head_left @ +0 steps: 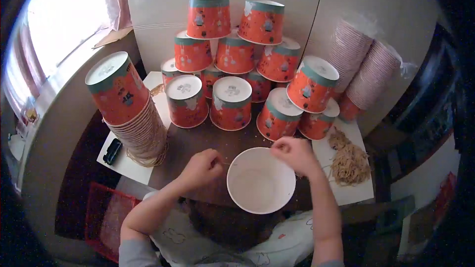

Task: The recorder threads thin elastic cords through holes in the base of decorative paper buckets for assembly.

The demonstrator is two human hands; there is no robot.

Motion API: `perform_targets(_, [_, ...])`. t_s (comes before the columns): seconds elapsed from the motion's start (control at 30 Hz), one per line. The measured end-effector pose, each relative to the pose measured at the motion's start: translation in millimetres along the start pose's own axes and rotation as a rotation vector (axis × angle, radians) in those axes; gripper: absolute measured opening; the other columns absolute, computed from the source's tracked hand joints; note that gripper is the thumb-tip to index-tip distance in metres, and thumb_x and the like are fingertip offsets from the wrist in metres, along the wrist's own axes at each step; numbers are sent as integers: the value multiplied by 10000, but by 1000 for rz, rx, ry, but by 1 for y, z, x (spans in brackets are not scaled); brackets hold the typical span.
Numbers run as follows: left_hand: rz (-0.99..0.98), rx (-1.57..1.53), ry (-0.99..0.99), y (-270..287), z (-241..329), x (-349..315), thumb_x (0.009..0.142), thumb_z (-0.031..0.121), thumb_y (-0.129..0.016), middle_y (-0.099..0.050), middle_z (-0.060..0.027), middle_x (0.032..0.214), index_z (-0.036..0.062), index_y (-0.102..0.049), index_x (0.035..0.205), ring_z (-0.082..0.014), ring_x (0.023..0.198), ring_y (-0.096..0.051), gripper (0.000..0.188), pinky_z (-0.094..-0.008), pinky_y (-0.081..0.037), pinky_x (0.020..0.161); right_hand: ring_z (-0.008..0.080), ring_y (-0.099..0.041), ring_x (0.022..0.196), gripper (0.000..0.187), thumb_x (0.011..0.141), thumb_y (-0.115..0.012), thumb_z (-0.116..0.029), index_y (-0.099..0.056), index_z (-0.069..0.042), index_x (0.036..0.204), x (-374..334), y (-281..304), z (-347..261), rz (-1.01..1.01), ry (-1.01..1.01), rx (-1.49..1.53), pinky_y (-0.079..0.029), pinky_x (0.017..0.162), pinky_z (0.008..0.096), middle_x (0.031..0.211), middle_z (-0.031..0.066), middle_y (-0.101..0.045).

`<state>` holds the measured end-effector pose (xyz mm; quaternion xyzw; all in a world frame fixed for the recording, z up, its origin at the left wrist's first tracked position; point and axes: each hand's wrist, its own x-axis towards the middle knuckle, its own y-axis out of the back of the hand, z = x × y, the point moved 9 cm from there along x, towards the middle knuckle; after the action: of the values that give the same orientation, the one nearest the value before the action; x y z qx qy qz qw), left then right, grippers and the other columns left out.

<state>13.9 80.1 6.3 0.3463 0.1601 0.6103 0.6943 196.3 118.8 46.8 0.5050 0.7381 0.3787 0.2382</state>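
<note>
White tub (261, 188) is facing up between both hands | right hand (295, 155) is nearer, hanging over its far right rim | left hand (202, 168) is hovering left | both hands' fingers bunching narrow, can't tell on what

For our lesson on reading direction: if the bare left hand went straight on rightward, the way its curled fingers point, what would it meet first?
The left hand would probably first meet the left side of the open, round, white-lined paper bucket; height is unclear, so it might pass above.
</note>
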Motion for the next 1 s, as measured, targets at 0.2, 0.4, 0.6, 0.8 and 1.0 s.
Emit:
perform_targets(0.2, [-75, -122, 101, 5, -21, 1, 691, 139, -491, -560, -143, 730, -4, -559, 791, -226, 666, -557, 187, -320, -450, 611, 189, -566, 561, 304, 719, -628, -357, -621, -60, 781, 1, 67, 122, 365, -101, 57, -433, 521, 304, 638, 97, -601])
perform_targets(0.4, [-230, -463, 281, -8, -53, 2, 707, 133, -481, -568, -57, 729, 12, -571, 785, -124, 620, -493, 169, -257, -416, 566, 210, -552, 532, 267, 710, -633, -336, -611, -72, 748, -14, 90, 163, 577, -234, -193, -433, 526, 325, 569, 52, -576])
perform_targets(0.6, [-274, -758, 298, -9, -49, 7, 711, 102, -461, -577, -62, 860, 22, -551, 734, -117, 672, -474, 123, -229, -397, 597, 279, -542, 742, 242, 695, -632, -272, -608, -47, 778, -27, 97, 135, 711, -75, -573, -432, 674, 393, 751, 127, -581])
perform_targets(0.8, [-276, -950, 297, 2, -34, 6, 708, 77, -447, -585, -116, 931, 39, -514, 682, -169, 791, -527, 82, -268, -421, 692, 84, -540, 673, 332, 797, -554, -185, -463, -53, 1088, -18, -20, -11, -260, 9, 670, -444, 583, 226, 823, 71, -581])
perform_targets(1.0, [-349, -1275, 201, -4, -17, 12, 737, 66, -441, -590, -135, 908, 52, -497, 706, -192, 836, -551, 65, -301, -441, 733, 235, -597, 789, 496, 803, -521, -238, -340, -68, 1232, -10, -74, -24, -274, 88, 88, -462, 706, 322, 959, 151, -582])
